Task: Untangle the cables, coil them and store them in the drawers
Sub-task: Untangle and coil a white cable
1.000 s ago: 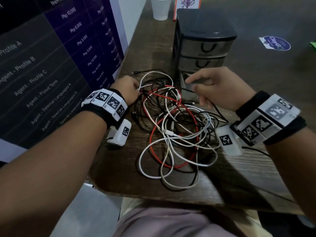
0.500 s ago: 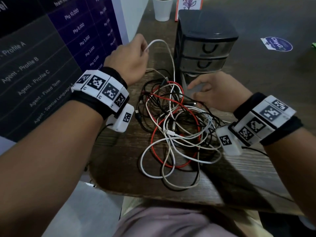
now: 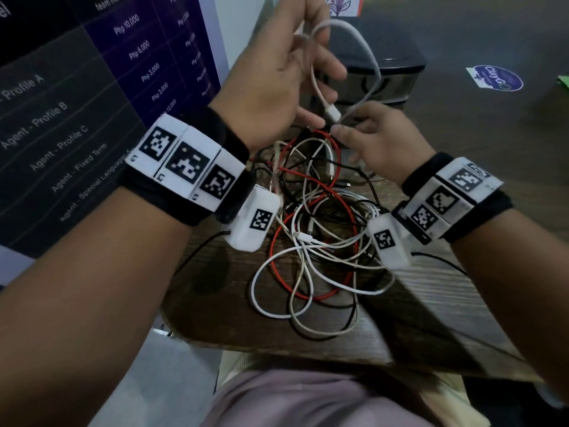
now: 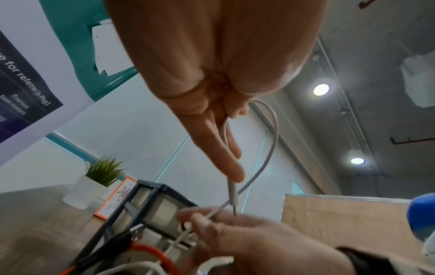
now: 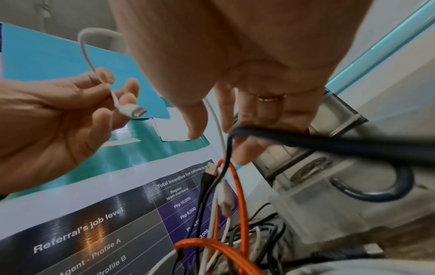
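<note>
The left hand (image 3: 278, 78) was raised above the wooden table (image 3: 446, 306), its fingers pinching a white cable (image 3: 368, 50) just behind its connector (image 5: 132, 111). The cable arched in a loop down to the right hand (image 3: 383, 140), by which it was pinched above the tangled pile (image 3: 320, 241) of red, white and black cables. The drawer unit (image 3: 397, 78) stood behind both hands.

Landmark: drawer unit (image 3: 391, 78), sitting at far side of table (image 3: 462, 303). Cable tangle (image 3: 314, 241) lying on table just in front of drawer unit. Left hand (image 3: 277, 78) hovering left-front of drawer unit, above tangle, lifting one cable (image 3: 369, 57). Right hand (image 3: 381, 140) hanging directly in front of drawer unit, below left hand. Potted plant (image 4: 98, 180) and card (image 4: 117, 197) standing behind drawer unit. Sticker (image 3: 497, 78) lying on table right of it. Poster (image 3: 77, 103) standing left of it.
</note>
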Demonstrator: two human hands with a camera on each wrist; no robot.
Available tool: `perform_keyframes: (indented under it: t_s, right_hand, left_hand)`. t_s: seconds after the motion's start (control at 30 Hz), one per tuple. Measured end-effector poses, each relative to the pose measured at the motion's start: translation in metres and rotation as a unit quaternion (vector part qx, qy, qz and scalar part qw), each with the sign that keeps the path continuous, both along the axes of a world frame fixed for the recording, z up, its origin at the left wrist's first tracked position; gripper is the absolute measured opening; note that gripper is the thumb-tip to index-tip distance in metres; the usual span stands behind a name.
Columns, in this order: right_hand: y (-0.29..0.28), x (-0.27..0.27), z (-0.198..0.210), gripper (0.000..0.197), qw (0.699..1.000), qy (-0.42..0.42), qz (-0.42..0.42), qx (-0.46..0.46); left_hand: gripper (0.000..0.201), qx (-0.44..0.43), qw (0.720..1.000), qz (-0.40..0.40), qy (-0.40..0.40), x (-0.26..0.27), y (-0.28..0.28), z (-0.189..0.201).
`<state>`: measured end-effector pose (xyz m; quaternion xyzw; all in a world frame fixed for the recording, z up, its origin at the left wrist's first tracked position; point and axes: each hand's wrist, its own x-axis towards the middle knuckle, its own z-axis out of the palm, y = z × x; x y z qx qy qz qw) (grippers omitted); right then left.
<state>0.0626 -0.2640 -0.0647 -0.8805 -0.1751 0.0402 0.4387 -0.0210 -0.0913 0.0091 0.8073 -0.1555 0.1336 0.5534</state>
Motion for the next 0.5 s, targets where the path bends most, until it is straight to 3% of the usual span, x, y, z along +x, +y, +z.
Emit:
perform_keyframes:
  t_s: [0.13,0.27,0.37,0.5]
  right_hand:
    - [0.005,-0.001,0.004,0.011,0.998,-0.010,0.005,0.059]
    - [-0.001,0.003,0.016,0.029,0.993,-0.068,-0.012,0.093]
    - [-0.002,0.000,0.029,0.028,0.982,-0.098,-0.004,0.164]
    - [-0.001,-0.008,0.042,0.022,0.962,-0.141,0.042,0.229]
  left_hand:
    - [0.021,-0.024,0.998,-0.010,0.060,0.003,0.001,-0.014]
    - [0.018,0.037,0.992,0.059,0.109,0.006,0.009,-0.036]
    - [0.010,0.098,0.975,0.100,0.174,0.010,0.010,-0.052]
    - [0.019,0.158,0.958,0.077,0.225,0.011,-0.002,-0.071]
